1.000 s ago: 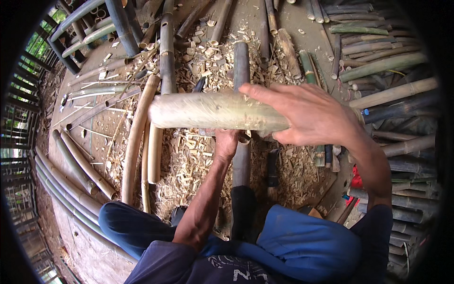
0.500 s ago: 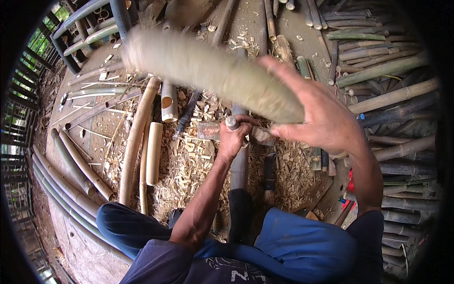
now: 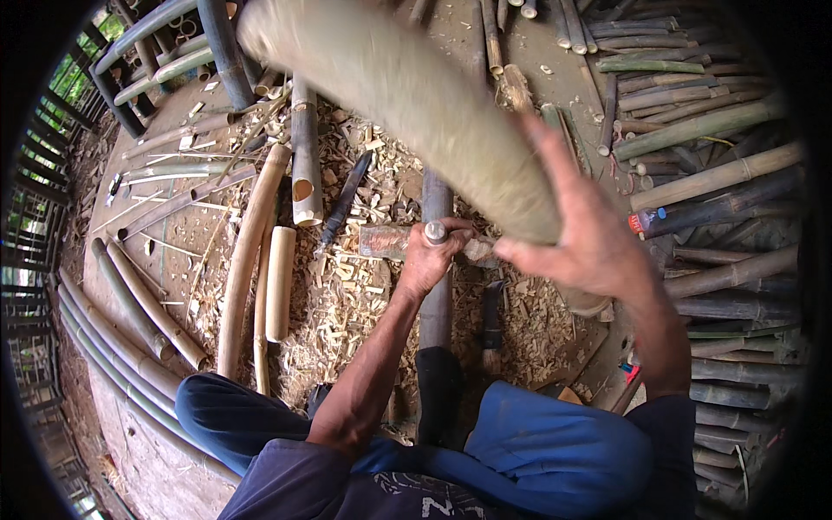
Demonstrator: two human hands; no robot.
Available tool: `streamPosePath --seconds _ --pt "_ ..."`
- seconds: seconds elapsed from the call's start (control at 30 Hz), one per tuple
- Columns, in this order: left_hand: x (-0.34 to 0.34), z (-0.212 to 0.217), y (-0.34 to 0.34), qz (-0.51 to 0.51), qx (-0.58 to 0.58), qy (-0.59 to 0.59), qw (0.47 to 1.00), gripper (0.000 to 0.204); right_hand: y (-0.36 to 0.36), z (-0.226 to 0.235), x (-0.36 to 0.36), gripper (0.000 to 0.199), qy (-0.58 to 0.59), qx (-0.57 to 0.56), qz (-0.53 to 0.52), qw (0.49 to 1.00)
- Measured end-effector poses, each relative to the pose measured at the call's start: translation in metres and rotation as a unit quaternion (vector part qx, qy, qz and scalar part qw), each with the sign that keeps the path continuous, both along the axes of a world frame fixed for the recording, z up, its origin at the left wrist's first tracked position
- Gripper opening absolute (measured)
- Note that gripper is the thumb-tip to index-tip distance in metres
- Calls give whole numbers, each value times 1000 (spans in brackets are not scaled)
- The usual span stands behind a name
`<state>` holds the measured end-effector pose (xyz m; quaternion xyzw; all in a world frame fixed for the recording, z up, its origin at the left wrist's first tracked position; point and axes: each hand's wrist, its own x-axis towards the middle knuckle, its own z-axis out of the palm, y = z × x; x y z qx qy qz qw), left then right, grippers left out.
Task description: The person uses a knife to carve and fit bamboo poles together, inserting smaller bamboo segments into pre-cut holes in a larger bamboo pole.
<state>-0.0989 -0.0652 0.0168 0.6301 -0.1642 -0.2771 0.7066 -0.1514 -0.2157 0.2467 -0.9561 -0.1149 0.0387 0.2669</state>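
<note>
My left hand (image 3: 429, 258) is closed around an upright rod, whose round, pale metal-looking end (image 3: 435, 231) sticks up above the fist; its lower end is hidden. Under the fist runs a dark bamboo pole (image 3: 436, 312), with a flat worn wooden block (image 3: 383, 242) lying across it. A thick, pale wooden club (image 3: 416, 104), smeared by motion, is raised above the pole. My right hand (image 3: 589, 230) grips its near end, thumb on one side and fingers on the other. My dark-covered foot (image 3: 439, 390) rests at the pole's near end.
Wood chips (image 3: 347, 295) cover the ground around the pole. Left lie cut bamboo lengths (image 3: 279, 286) and a dark blade-like tool (image 3: 348, 198). A dark-handled tool (image 3: 492, 316) lies right of the pole. Stacked bamboo (image 3: 728, 303) fills the right side, a bottle (image 3: 647, 220) on it.
The club has swung up, its far end rising and the whole piece tilting more steeply. My right hand shifted slightly with it. My left fist and the rod moved a little right.
</note>
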Motion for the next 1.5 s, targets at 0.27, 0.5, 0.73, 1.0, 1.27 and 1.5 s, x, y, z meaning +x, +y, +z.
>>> streamPosePath --seconds 0.27,0.5,0.73,1.0,1.27,1.5 --pt "15 -21 -15 239 -129 152 950 15 -10 -25 -9 101 154 -67 -36 985" --pt "2 5 -6 212 -108 73 968 13 -23 -15 -26 99 66 -15 -78 995" --pt "37 -24 -20 236 -236 131 934 20 -23 -26 -17 98 44 -5 -63 997" --pt "56 -27 -36 224 -237 210 922 29 -28 -35 14 98 14 -23 -43 999" --pt "36 -33 -45 142 -219 163 951 15 -14 -24 40 99 189 -167 -70 965" --pt "21 -19 -56 89 -119 103 984 9 -15 -48 18 98 206 -32 -119 971"
